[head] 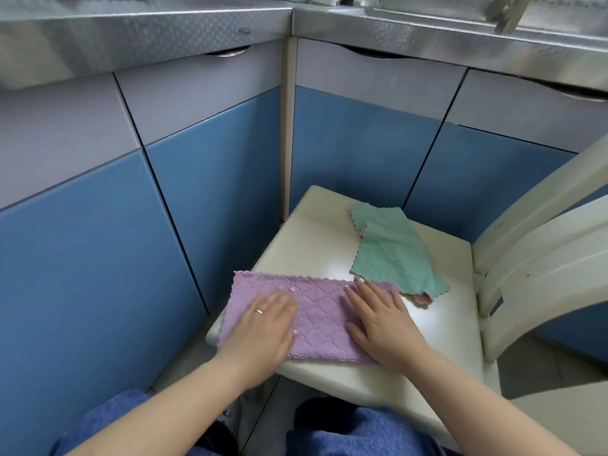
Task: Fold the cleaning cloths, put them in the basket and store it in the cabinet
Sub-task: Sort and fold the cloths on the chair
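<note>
A purple quilted cloth [316,311], folded into a long strip, lies across the near corner of a cream chair seat [316,245]. My left hand [263,327] presses flat on its left part, fingers straight. My right hand [381,320] lies flat on its right part. Behind my right hand, a green cloth [388,251] lies loosely folded on the seat, with a pink cloth edge [421,297] showing under its near corner. No basket is in view.
Blue and grey cabinet doors [204,192] form a corner behind the chair, all closed, under a steel counter [164,31]. The chair's cream backrest [543,258] stands at the right. My knees in blue trousers [345,429] are below the seat.
</note>
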Available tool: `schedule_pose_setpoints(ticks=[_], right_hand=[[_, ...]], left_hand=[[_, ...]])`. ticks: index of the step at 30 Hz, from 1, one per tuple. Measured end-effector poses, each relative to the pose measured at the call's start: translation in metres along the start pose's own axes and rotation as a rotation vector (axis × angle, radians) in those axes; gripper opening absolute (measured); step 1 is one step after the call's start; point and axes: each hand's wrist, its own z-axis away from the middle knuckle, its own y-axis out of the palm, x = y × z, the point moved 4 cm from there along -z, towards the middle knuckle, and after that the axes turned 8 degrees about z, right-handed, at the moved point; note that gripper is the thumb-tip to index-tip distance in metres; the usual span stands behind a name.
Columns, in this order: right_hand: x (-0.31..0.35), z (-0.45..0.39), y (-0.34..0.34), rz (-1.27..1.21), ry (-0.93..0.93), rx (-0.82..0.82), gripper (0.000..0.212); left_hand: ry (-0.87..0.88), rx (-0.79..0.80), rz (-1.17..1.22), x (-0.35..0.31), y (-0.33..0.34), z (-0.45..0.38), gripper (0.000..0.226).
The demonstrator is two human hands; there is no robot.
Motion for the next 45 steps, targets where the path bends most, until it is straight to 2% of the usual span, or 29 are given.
schedule_pose_setpoints(ticks=[2,4,6,9,13,16,20,23,24,26,28,30,32,35,36,38,40,41,42,43,45], right_hand=[[0.013,0.001,-0.012,-0.031,-0.046,-0.010,0.053],[0.022,0.002,-0.016,-0.004,-0.094,-0.010,0.054],[0.029,0.003,-0.019,-0.014,-0.133,0.018,0.065],[0.033,0.011,-0.021,0.018,-0.134,0.085,0.087],[0.039,0.024,-0.025,0.065,-0.222,0.012,0.064],[0.044,0.036,-0.023,0.012,-0.299,-0.051,0.042],[0.045,0.053,-0.030,-0.007,-0.399,-0.136,0.031],[0.035,0.065,-0.017,0.012,-0.389,-0.047,0.052],[0.032,0.070,-0.011,0.028,-0.402,0.008,0.060],[0.030,0.076,0.000,0.134,-0.441,0.053,0.077],[0.032,0.076,0.007,0.214,-0.442,0.048,0.089],[0.038,0.075,0.010,0.191,-0.446,0.023,0.093],[0.042,0.074,0.011,0.161,-0.457,-0.034,0.091],[0.044,0.073,0.005,0.105,-0.467,-0.152,0.079],[0.044,0.073,0.003,0.064,-0.458,-0.204,0.072],[0.044,0.071,-0.002,-0.077,-0.387,-0.300,0.055],[0.042,0.067,-0.015,-0.415,-0.200,-0.384,0.036],[0.041,0.064,-0.024,-0.651,-0.060,-0.374,0.025],[0.040,0.060,-0.030,-0.856,0.079,-0.380,0.022],[0.038,0.054,-0.037,-1.017,0.197,-0.407,0.028],[0.036,0.039,-0.045,-1.212,0.345,-0.426,0.032]], left_hand=[[0.236,0.010,0.045,-0.023,-0.001,0.013,0.045],[0.358,0.076,-0.018,-0.034,0.005,0.025,0.053],[0.359,0.125,-0.101,-0.033,0.008,0.033,0.064],[0.331,0.098,-0.150,-0.022,0.001,0.034,0.076],[0.276,0.048,-0.132,-0.005,-0.010,0.032,0.091],[0.266,0.010,-0.048,0.001,-0.013,0.032,0.084],[0.297,0.045,0.011,0.008,-0.011,0.035,0.080],[0.319,0.018,0.041,0.008,-0.012,0.038,0.056],[0.332,0.006,0.048,0.009,-0.010,0.038,0.055],[0.351,0.026,0.059,0.012,-0.004,0.039,0.069],[0.363,0.029,0.045,0.014,-0.001,0.039,0.063],[0.347,0.047,0.034,0.015,0.002,0.038,0.053],[0.329,0.061,0.065,0.017,0.002,0.039,0.053],[0.317,0.106,0.135,0.026,0.006,0.041,0.055],[0.270,0.124,0.205,0.027,0.006,0.040,0.053],[0.046,0.109,0.405,0.027,-0.004,0.038,0.046],[-0.173,0.076,0.613,0.023,-0.013,0.034,0.042],[-0.186,0.034,0.624,0.021,-0.019,0.031,0.044],[-0.187,-0.008,0.646,0.016,-0.024,0.027,0.048],[-0.210,-0.077,0.731,0.014,-0.028,0.024,0.048],[-0.292,-0.185,0.877,0.015,-0.033,0.017,0.043]])
